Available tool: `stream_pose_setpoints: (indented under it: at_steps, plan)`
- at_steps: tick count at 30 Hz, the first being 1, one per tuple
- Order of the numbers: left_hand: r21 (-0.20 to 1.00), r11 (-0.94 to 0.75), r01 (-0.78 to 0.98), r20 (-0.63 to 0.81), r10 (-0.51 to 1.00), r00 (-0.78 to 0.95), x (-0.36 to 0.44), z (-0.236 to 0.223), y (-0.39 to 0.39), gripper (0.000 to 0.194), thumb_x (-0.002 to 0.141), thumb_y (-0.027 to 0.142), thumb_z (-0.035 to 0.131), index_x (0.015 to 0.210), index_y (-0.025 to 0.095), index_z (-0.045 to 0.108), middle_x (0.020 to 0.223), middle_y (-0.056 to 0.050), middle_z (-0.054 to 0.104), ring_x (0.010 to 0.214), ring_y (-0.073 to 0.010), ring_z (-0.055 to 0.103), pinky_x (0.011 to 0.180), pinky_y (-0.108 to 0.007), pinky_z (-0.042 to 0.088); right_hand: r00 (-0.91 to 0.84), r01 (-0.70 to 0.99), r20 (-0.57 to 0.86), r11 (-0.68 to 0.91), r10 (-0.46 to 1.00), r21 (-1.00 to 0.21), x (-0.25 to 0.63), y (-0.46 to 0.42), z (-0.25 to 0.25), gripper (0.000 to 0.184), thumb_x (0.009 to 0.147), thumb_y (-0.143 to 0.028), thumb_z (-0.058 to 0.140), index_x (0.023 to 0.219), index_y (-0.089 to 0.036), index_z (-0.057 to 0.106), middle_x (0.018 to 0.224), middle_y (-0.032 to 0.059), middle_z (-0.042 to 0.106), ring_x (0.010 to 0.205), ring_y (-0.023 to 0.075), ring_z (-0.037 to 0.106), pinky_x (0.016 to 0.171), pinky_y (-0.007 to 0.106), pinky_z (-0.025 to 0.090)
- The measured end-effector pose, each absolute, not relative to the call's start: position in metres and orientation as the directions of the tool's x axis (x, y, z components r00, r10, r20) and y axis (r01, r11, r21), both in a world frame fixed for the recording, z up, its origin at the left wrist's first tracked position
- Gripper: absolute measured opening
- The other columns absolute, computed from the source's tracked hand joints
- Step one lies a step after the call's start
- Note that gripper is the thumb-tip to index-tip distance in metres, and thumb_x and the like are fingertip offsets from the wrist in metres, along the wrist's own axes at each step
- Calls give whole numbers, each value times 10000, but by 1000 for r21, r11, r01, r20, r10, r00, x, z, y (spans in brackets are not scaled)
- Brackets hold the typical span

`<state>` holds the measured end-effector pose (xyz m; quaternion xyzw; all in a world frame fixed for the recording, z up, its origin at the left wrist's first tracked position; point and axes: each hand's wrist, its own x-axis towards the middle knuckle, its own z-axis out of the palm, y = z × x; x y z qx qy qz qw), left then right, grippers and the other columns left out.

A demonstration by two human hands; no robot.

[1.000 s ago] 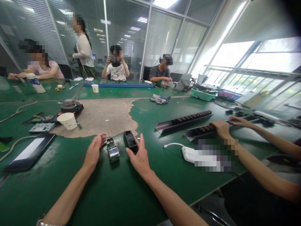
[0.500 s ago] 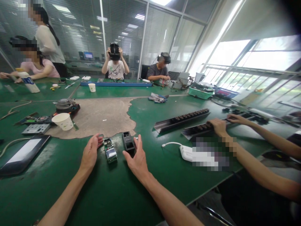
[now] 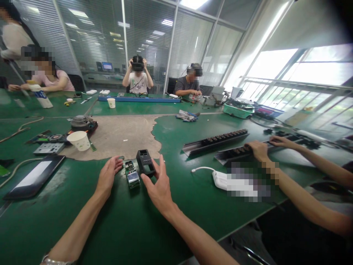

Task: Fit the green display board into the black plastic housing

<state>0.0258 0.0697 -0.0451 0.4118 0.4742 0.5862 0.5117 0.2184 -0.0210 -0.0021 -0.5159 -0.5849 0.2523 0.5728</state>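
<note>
In my right hand [image 3: 161,189] is a black plastic housing [image 3: 144,158] with rectangular openings, gripped between the thumb and the fingers behind it. It looks tilted, its upper end leaning over the green table; I cannot tell whether it touches the surface. Just left of it lies a small circuit board [image 3: 133,177] with a little screen at its near end. My left hand [image 3: 109,173] rests at the board's left side, fingers stretched and apart, holding nothing.
A paper cup [image 3: 79,140] and electronic parts [image 3: 49,148] stand at left, above a dark tablet-like panel [image 3: 35,176]. To the right, a co-worker's hands [image 3: 257,150] are on a black rail [image 3: 228,154], near a white cabled device [image 3: 220,180]. Other people sit across the table.
My right hand has brought the black housing left, nearer the circuit board, and tilted it. My left hand stays beside the board. The view has shifted slightly.
</note>
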Motion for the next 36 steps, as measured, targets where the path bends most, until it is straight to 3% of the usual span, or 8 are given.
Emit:
stream_pose_setpoints:
  at_steps: [8, 13, 22, 30, 36]
  plan:
    - [972, -18, -236, -15, 990, -137, 25, -45, 70, 451, 924, 513, 512, 1161, 144, 615, 1082, -124, 682, 1029, -220, 660, 1013, -428, 467, 95, 340, 450, 396, 888, -853, 179, -15, 7, 968, 802, -189, 674, 1535, -213, 42, 1387, 88, 539, 1279, 234, 514, 1071, 403, 428]
    - [970, -6, -243, -27, 991, -134, 25, -42, 70, 440, 935, 508, 500, 1168, 152, 611, 1093, -127, 681, 1037, -222, 659, 1021, -436, 462, 89, 382, 446, 383, 891, -841, 177, -10, 5, 912, 817, -207, 647, 1533, -204, 82, 1337, 85, 582, 1233, 235, 556, 1051, 396, 443]
    - [975, 3, -220, -39, 987, -158, 25, -43, 72, 426, 938, 497, 497, 1158, 155, 621, 1099, -127, 682, 1037, -225, 660, 1010, -433, 472, 67, 439, 441, 370, 895, -819, 174, -18, -4, 958, 812, -213, 648, 1536, -191, 22, 1403, 119, 515, 1291, 266, 498, 1070, 437, 424]
    - [979, -1, -204, -31, 988, -153, 24, -44, 72, 426, 942, 494, 493, 1163, 150, 615, 1105, -131, 684, 1045, -226, 654, 1022, -434, 458, 20, 465, 414, 358, 910, -810, 175, -27, -22, 984, 782, -183, 670, 1536, -181, 38, 1500, 153, 377, 1403, 288, 330, 1140, 500, 318]
    - [983, -33, -180, 8, 990, -139, 27, -42, 68, 465, 918, 524, 513, 1176, 150, 612, 1114, -124, 675, 1064, -239, 638, 1037, -455, 438, 44, 429, 381, 327, 923, -842, 174, -21, -31, 972, 788, -199, 681, 1535, -181, 59, 1466, 150, 432, 1361, 278, 406, 1115, 469, 364]
